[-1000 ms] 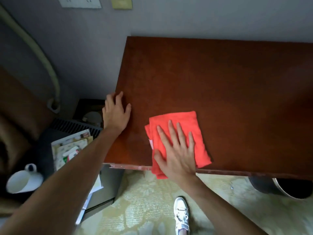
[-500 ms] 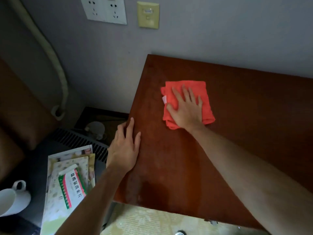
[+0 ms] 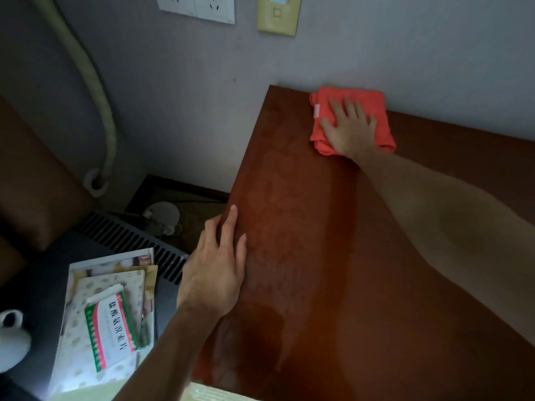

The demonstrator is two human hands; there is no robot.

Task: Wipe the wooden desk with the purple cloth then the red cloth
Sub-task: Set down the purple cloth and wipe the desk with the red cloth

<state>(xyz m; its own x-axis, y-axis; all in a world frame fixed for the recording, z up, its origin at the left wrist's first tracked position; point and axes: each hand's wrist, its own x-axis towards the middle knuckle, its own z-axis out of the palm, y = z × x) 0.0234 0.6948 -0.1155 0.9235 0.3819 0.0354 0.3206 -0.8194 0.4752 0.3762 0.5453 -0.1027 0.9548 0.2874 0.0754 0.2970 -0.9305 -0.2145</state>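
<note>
The folded red cloth (image 3: 322, 111) lies flat at the far left corner of the wooden desk (image 3: 318, 256), up against the wall. My right hand (image 3: 348, 127) presses down on it with fingers spread, arm stretched across the desk. My left hand (image 3: 215, 270) rests flat on the desk's left edge, fingers apart, holding nothing. A damp streak shows on the wood behind the cloth. No purple cloth is in view.
Left of the desk stands a low dark unit with a vent grille (image 3: 130, 241), papers and a medicine box (image 3: 111, 328) on it, and a white cup (image 3: 11, 340). A hose (image 3: 95, 91) hangs on the wall beside sockets (image 3: 197, 7).
My right hand has pushed the red cloth from the near edge to the far left corner by the wall. My left hand stays on the left edge.
</note>
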